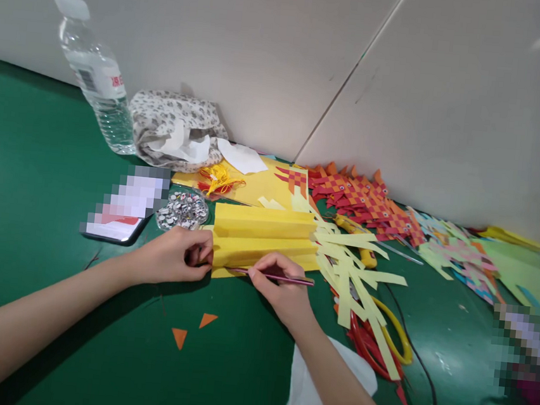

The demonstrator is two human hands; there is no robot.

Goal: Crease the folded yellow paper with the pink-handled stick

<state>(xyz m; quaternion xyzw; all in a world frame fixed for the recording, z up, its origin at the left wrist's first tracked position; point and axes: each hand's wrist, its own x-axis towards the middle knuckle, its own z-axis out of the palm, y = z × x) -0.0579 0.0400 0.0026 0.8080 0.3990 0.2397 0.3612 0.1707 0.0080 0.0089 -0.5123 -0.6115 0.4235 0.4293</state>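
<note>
A sheet of yellow paper (267,228), pleated with folds running left to right, lies on the green table in front of me. My left hand (181,256) is closed at its lower left edge, thumb and fingers pinching the paper. In my right hand (283,290) is a slim metallic-pink pen-like tool (298,281), held in a writing grip. Its thin tip points left and meets the paper near the lowest fold; whether it is a pen or a blade I cannot tell. Two small orange paper triangles (179,338) lie below the hands.
Pale yellow paper strips (348,280) cover red- and yellow-handled scissors (403,333) on the right. Behind are woven red-orange paper fish (361,195). A bag of googly eyes (183,210), phone (129,208), water bottle (100,84) and patterned cloth pouch (177,120) stand left.
</note>
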